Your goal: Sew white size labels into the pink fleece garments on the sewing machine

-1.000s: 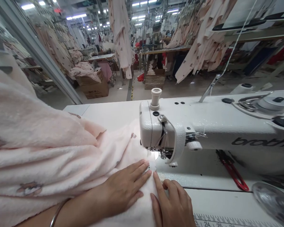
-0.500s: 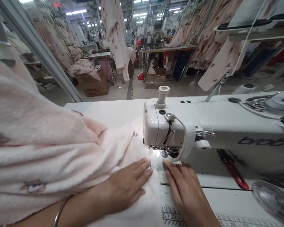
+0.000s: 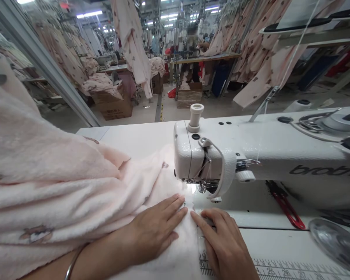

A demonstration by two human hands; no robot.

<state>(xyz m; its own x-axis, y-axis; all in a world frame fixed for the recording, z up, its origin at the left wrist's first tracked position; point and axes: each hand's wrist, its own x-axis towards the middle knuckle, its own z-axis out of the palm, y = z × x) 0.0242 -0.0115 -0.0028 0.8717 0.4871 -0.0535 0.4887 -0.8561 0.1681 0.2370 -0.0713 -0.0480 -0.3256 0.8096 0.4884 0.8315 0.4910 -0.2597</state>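
Note:
My left hand (image 3: 160, 217) lies flat on the pale pink plush fabric (image 3: 96, 198), fingers stretched toward the sewing machine head (image 3: 198, 151). A silver bangle (image 3: 72, 262) circles that wrist. Just right of it, my right hand (image 3: 224, 241) has its fingers apart, one fingertip touching the fabric's right edge. The lower part of this hand is hidden from view. Beyond the fingertips is the presser foot (image 3: 202, 188), where a bright light falls on the cloth. Small brown animal prints dot the fabric, which is heaped up on the left.
Red-handled snips (image 3: 288, 210) lie under the machine arm, near a clear round dish (image 3: 335, 241). A printed ruler (image 3: 291, 268) runs along the front table edge. Thread cones stand at the right. Behind are a carton (image 3: 116, 103), hanging pink garments and a person at another table.
My right hand has drawn back from the presser foot and moved left to the fabric's edge. My left hand stays nearly in place. The view has shifted slightly.

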